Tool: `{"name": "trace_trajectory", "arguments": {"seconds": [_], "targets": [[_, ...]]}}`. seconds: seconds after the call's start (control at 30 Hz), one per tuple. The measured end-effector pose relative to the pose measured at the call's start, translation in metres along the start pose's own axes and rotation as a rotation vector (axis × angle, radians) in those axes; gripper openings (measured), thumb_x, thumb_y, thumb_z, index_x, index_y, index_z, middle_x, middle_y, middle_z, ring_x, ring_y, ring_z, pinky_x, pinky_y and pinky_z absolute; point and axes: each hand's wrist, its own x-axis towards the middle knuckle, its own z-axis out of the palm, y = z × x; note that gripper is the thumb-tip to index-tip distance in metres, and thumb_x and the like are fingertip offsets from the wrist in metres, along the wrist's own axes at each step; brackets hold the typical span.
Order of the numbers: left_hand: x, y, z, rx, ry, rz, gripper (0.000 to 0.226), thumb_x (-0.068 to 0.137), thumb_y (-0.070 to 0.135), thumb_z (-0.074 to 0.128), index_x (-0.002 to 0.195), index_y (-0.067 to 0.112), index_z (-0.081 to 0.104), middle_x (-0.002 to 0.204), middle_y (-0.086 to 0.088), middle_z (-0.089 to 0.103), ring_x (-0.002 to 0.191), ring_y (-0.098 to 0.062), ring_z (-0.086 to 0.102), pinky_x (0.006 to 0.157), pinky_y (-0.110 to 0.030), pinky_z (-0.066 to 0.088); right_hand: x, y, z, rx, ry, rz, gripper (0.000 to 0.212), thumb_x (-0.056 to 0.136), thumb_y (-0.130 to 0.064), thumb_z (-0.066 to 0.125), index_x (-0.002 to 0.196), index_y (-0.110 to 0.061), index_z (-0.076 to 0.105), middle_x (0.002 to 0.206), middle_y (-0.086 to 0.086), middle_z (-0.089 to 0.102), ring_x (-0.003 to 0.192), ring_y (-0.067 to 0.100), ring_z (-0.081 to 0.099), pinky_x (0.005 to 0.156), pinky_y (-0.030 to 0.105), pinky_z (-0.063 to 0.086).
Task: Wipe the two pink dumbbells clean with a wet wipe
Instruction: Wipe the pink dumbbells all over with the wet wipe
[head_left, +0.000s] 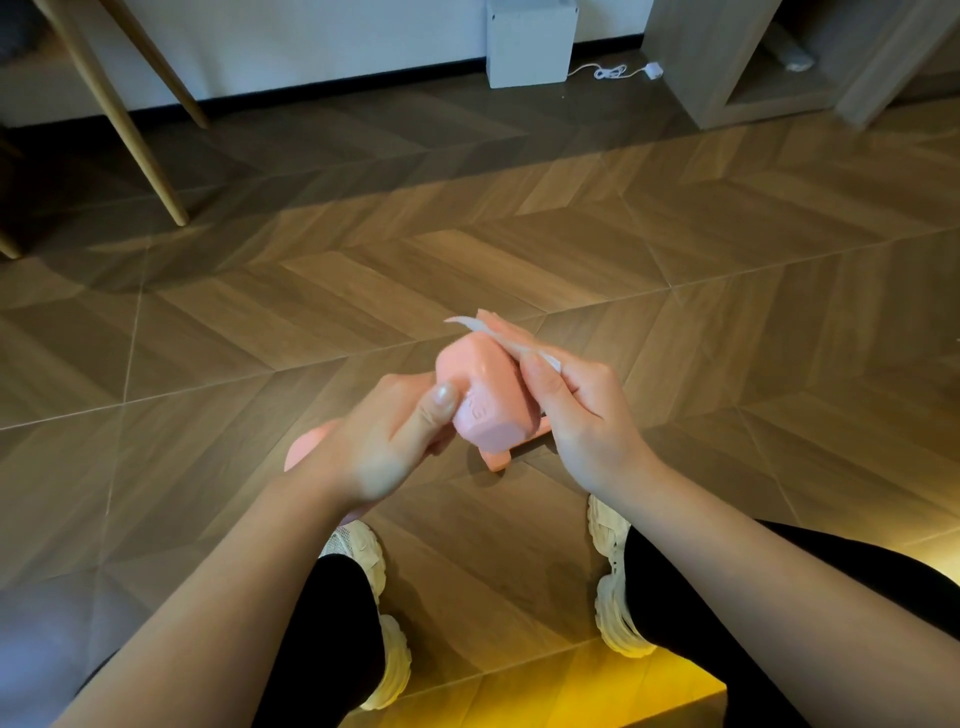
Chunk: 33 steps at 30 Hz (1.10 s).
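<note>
Right grip (576, 410): fingers curled, pinching a white wet wipe (472, 323) and pressing it on the far upper edge of the dumbbell head. One end of the wipe sticks out past the fingertips, away from the person.

Left grip (395, 441): closed round the bar of the held dumbbell (483, 400), thumb laid flat on the near face of the head. That head lies between the two grips, touching both, raised above the floor (519, 249). Its other end shows as a pink curve behind the left wrist.

The second dumbbell (493, 460) lies on the floor directly under the held one, mostly hidden; only a pink corner and a sliver near the right wrist show.

Below: two pale shoes (613, 597) and black trouser legs, one either side.

Far edge: a white box (532, 44) against the wall, a white cable (613, 70) beside it, and slanted wooden legs (130, 119) at left.
</note>
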Motion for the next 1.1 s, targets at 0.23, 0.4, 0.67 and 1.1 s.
{"name": "trace_trajectory", "arguments": {"seconds": [0.23, 0.4, 0.67, 1.1], "targets": [[0.004, -0.004, 0.008, -0.046, 0.019, -0.108, 0.063, 0.09, 0.076, 0.028, 0.061, 0.023, 0.048, 0.05, 0.012, 0.039, 0.053, -0.014, 0.034, 0.055, -0.032, 0.028, -0.002, -0.001, 0.002, -0.041, -0.035, -0.067, 0.039, 0.103, -0.01, 0.037, 0.134, 0.002, 0.056, 0.146, 0.009, 0.052, 0.142, 0.015, 0.041, 0.122, 0.048, 0.021], [0.011, -0.006, 0.009, -0.126, 0.131, -0.224, 0.079, 0.084, 0.081, 0.024, 0.074, 0.01, 0.058, 0.053, 0.007, 0.043, 0.051, -0.015, 0.036, 0.05, -0.028, 0.03, -0.003, -0.003, 0.003, -0.082, -0.031, -0.13, 0.037, 0.102, -0.007, 0.038, 0.134, 0.002, 0.057, 0.145, 0.009, 0.053, 0.142, 0.016, 0.042, 0.121, 0.05, 0.022], [0.012, 0.0, 0.003, -0.155, 0.223, -0.228, 0.089, 0.077, 0.089, 0.02, 0.062, 0.007, 0.05, 0.056, -0.007, 0.046, 0.05, -0.018, 0.039, 0.051, -0.032, 0.031, -0.002, 0.001, -0.001, -0.137, 0.015, -0.17, 0.038, 0.104, -0.01, 0.036, 0.139, -0.004, 0.051, 0.145, 0.001, 0.053, 0.14, 0.011, 0.044, 0.122, 0.05, 0.022], [-0.001, 0.018, 0.009, -0.227, 0.177, -0.067, 0.061, 0.081, 0.085, 0.037, 0.054, 0.03, 0.044, 0.05, 0.009, 0.031, 0.057, -0.016, 0.03, 0.05, -0.028, 0.023, 0.001, -0.002, -0.005, 0.038, 0.06, 0.082, 0.04, 0.108, -0.023, 0.036, 0.143, -0.014, 0.052, 0.114, -0.005, 0.07, 0.078, 0.042, 0.061, 0.066, 0.04, 0.053]]}}
